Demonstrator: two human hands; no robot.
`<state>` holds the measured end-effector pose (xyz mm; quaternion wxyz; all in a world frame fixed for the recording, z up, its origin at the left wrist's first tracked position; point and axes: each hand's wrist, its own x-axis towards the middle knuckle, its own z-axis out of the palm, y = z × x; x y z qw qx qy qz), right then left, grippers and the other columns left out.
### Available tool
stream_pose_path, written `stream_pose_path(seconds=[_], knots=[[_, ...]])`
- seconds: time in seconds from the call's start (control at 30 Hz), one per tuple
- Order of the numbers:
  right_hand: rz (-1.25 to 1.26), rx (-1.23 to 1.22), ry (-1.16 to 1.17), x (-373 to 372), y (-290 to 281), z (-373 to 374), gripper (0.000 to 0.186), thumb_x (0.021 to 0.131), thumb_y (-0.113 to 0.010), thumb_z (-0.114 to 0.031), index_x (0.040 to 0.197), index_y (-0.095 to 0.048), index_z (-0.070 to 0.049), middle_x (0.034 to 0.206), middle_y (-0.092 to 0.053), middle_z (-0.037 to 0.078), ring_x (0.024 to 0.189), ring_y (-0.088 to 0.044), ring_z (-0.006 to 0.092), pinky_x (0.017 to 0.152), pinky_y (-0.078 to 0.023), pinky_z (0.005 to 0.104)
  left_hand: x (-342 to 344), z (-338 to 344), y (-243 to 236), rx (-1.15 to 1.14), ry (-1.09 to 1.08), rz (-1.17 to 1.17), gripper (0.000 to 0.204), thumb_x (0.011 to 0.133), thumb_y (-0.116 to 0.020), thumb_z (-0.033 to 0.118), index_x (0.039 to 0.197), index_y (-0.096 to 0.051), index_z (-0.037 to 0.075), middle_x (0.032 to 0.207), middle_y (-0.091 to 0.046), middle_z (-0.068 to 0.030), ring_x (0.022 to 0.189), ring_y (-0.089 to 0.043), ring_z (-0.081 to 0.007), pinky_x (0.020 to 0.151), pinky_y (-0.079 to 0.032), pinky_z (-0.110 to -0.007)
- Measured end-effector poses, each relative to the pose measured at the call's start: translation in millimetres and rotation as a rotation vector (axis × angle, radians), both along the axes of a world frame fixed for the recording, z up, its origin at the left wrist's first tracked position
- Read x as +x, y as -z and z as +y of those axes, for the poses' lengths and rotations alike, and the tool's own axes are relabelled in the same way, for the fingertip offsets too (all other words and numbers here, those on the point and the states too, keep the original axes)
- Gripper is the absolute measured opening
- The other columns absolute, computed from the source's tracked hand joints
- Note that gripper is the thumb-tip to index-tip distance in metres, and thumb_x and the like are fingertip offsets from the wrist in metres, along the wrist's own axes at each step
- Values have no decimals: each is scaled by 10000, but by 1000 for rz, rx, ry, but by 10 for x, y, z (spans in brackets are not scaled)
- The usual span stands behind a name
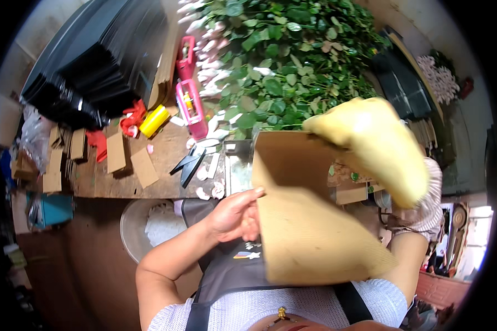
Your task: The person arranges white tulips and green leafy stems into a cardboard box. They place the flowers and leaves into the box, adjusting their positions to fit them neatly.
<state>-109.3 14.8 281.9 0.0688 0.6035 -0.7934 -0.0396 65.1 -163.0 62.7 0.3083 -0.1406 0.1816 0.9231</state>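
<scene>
My left hand (pixel 236 217) grips the left edge of a bent corrugated cardboard sheet (pixel 315 237), thumb on top, in front of my body. Its upper section stands shaded at the bench edge. My right hand, in a yellow glove (pixel 373 151), is raised over the sheet's upper right. It is blurred, and I cannot make out whether its fingers hold anything. Behind the sheet lies a bed of leafy stems (pixel 284 71) with pale wrapped buds (pixel 210 60) along its left.
On the wooden bench (pixel 94 185) are pink tape dispensers (pixel 191 107), a yellow roll (pixel 153 121), red scraps (pixel 132 118), a black tool (pixel 188 165), small cardboard pieces (pixel 117 153) and stacked black sheets (pixel 91 66). A white bin (pixel 131 231) stands below; more bundled flowers (pixel 436 77) sit far right.
</scene>
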Motion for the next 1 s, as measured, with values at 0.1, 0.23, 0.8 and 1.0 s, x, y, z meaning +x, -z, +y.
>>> stream_pose_path(seconds=[0.1, 0.23, 0.8, 1.0], knots=[[-186, 111, 22, -142, 716, -294, 116, 844, -629, -77, 927, -707, -103, 802, -719, 133, 793, -751, 305, 635, -595, 395, 39, -137, 142, -299, -194, -458, 439, 1079, -539, 441, 1014, -685, 32, 735, -723, -97, 482, -652, -187, 417, -519, -301], [-72, 91, -45, -383, 1833, -504, 156, 864, -607, -68, 1009, -663, -86, 836, -735, 78, 707, -751, 289, 549, -590, 409, 28, -999, 901, -1168, 484, 51, 619, 1050, -537, 552, 731, -707, 50, 663, -713, -84, 475, -655, -166, 539, -504, -315], [-335, -208, 3, -202, 1482, -239, 294, 864, -799, -274, 1099, -711, -121, 1053, -746, 114, 945, -718, 338, 786, -575, 432, -721, -319, 1907, -2050, 301, 1352, 1058, 880, -552, 749, 1627, -294, 46, 1683, -304, -152, 1580, -221, -278, 1293, -98, -485], [-381, 443, 261, -588, 2302, -650, 505, 828, -813, -293, 1238, -645, -50, 1181, -707, 164, 1042, -688, 375, 846, -564, 452, -775, -342, 1955, -2137, 327, 1389, 1082, 899, -482, 771, 1637, -240, 19, 1703, -259, -156, 1607, -145, -266, 1302, -30, -484]])
